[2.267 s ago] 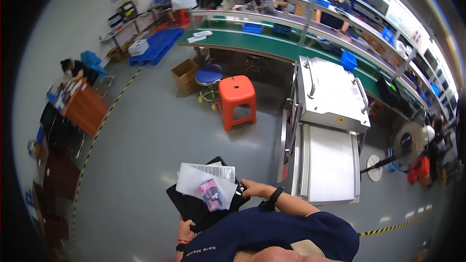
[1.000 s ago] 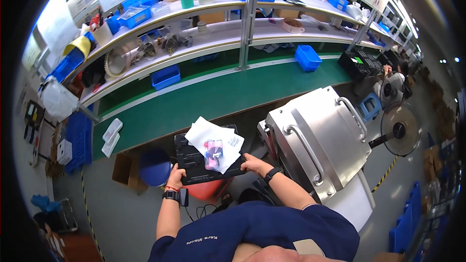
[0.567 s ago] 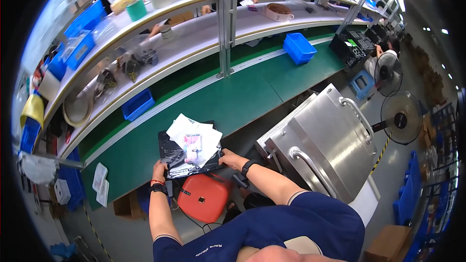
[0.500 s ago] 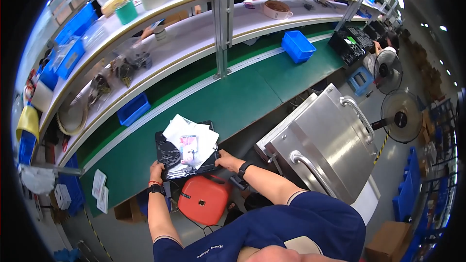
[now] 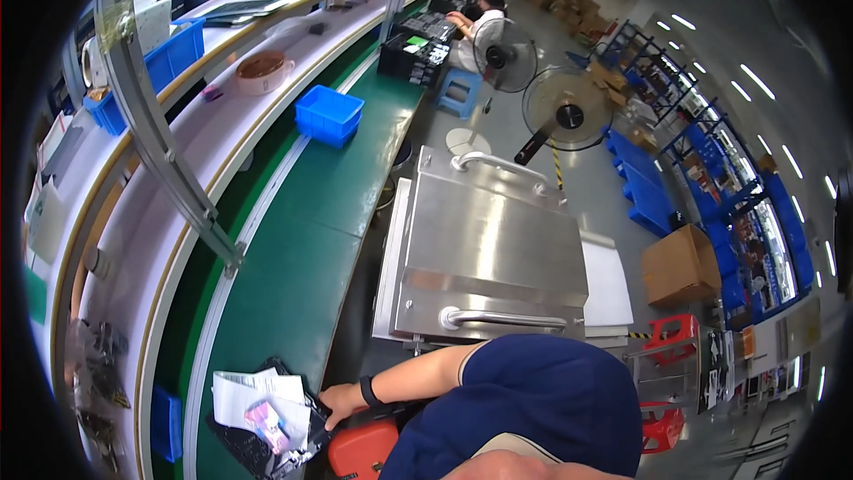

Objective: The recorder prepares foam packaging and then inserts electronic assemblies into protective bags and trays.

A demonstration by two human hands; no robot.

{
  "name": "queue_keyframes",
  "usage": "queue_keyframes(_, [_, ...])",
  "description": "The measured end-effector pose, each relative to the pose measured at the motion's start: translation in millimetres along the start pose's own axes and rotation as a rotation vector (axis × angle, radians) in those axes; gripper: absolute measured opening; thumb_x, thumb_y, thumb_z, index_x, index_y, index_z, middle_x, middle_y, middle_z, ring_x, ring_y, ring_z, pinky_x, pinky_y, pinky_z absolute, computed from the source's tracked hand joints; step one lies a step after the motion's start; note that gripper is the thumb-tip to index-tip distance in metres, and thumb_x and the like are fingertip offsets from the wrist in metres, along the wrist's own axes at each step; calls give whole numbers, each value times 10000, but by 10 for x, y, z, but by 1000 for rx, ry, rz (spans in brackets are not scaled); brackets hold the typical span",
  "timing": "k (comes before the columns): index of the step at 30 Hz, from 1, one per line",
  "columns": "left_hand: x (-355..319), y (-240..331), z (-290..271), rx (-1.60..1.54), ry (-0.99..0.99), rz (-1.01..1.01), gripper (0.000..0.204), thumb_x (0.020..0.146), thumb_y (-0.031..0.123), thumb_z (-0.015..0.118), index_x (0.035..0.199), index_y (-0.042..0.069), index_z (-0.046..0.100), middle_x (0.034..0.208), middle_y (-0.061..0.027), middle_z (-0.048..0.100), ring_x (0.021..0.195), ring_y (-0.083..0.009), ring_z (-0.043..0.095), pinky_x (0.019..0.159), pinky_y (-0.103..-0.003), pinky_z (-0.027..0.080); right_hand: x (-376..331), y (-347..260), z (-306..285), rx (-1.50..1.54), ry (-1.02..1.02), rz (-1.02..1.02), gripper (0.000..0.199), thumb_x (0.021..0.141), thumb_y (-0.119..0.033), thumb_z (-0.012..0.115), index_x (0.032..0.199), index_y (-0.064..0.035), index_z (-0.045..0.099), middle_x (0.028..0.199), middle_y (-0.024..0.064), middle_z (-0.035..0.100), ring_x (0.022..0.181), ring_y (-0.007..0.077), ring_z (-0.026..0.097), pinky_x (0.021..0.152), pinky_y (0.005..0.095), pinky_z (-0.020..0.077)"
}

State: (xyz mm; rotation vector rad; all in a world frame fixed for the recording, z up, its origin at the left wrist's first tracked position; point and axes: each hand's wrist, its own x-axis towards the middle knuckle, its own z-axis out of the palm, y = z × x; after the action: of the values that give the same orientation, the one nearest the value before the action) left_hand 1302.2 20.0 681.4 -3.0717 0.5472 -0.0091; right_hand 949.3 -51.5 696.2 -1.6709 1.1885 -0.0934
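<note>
A black tray point(image 5: 233, 444) sits on the green bench top at the bottom of the view, its near part cut by the dark rim. On it lie white printed sheets point(image 5: 233, 396) and a small pink and white packet point(image 5: 267, 427). My right hand point(image 5: 338, 404), with a dark band on the wrist, grips the tray's right edge, thumb on top and fingers partly hidden. My left hand and forearm are out of view.
A red stool point(image 5: 364, 449) is just below my right forearm. To the right stands a steel machine with a lid point(image 5: 498, 249) and bar handles. Blue bins point(image 5: 329, 114) are on the bench. Fans point(image 5: 569, 116) and a seated person point(image 5: 484, 22) are farther off.
The view has swung to the right, so the tray and bench now appear lower left and the steel machine is central. My left hand has left the picture; my right hand stays on the tray.
</note>
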Motion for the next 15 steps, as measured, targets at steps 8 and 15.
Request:
queue_keyframes(8, [65,-78,-19,-21,106,87,530,864,554,344,1262,217,435,1309,-137,387,1170,-344,376,891,-569,311,-1241,-461,-665,-148,211,-188,372,711,-219,655,1020,-42,546,901,148,608,870,335,578,730,409,471])
queue_keyframes(15, [336,-204,674,101,132,-106,607,826,662,274,1339,340,308,1402,-49,277,1280,-276,274,893,-687,186,-2612,-261,-1561,-576,1062,-48,177,623,-134,662,745,-48,567,737,113,563,746,311,543,670,411,432])
